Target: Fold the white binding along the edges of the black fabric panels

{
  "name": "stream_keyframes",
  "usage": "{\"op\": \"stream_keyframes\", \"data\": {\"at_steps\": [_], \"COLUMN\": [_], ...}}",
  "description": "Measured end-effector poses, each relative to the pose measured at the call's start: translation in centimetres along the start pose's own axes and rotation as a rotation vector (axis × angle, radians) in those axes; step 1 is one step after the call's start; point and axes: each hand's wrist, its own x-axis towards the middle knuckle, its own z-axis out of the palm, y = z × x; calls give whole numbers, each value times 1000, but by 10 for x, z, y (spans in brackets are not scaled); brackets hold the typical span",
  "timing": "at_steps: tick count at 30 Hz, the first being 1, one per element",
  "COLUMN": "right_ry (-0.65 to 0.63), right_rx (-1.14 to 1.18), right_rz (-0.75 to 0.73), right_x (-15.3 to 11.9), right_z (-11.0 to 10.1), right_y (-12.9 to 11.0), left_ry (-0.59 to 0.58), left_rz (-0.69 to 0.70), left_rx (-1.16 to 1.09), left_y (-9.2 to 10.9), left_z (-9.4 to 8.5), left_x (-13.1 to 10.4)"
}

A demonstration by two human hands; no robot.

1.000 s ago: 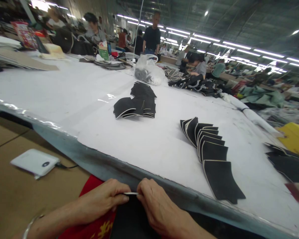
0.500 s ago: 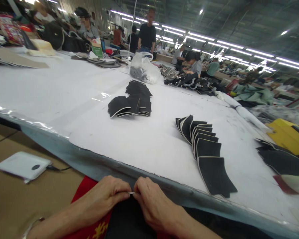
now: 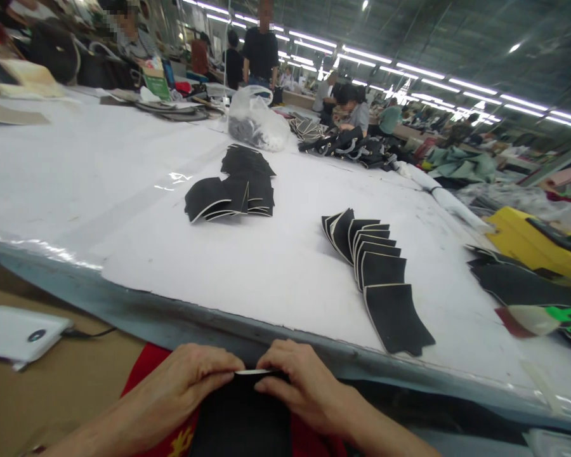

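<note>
Big factory hall with strip lights overhead, and a long white-covered work table [image 3: 99, 171] running right across in front of both hands. Down at the near edge, the left hand [image 3: 190, 381] and right hand [image 3: 297, 381] sit side by side, fingertips almost meeting. Both are curled in a pinch on the top edge of a black fabric piece with a pale rim [image 3: 242, 412], thumbs and forefingers closed on it, so neither hand is open at all. That piece hangs below the table edge, right between the two hands, over a red cloth with yellow lettering [image 3: 147, 381] that pokes out under the left wrist.

Up and to the right of the right hand there's a fanned row of black curved fabric pieces with cream edges [image 3: 378, 279], overlapping like tiles on the white sheet. Further out, roughly straight ahead of the hands, is a looser pile of black fabric pieces [image 3: 233, 190], and beyond that a clear plastic bag with something dark inside [image 3: 257, 120].

Off to the left of the left hand, lower than the table, a white flat power bank with a black cable [image 3: 16, 333] lies on brown cardboard [image 3: 52, 393]. Far right there's more dark material plus a yellow sheet [image 3: 523, 238]. Other people stand and sit at the far end of the table, well away from the hands.
</note>
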Motion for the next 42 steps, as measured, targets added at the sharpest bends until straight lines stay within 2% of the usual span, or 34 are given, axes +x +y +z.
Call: {"op": "stream_keyframes", "data": {"at_steps": [6,12,15,19,24,30,33,37,39,42], "right_ry": [36,28,18,48,73,143,112,58,-7,-52], "right_rx": [71,143,196,302,364,307,222,-4,-45,-7], "right_rz": [-19,44,113,286,332,294,249,269,279,240], "right_x": [5,2,-6,-13,-14,-8,-3,-2,-5,-9], "right_z": [7,4,-2,-3,4,10,12,8,4,-4], "right_y": [1,3,3,4,8,11,10,11,13,19], "left_ry": [-21,-24,-39,-59,-56,-46,-63,-77,-102,-52], "left_rz": [1,-27,-38,-49,-47,-44,-39,-59,-59,-78], "left_rx": [185,50,26,26,13,30,43,-27,-115,-221], "left_y": [3,7,4,-2,-6,-3,10,23,17,-9], "left_z": [4,13,12,13,16,13,11,8,5,0], "left_x": [8,18,19,19,20,24,29,32,28,17]}}
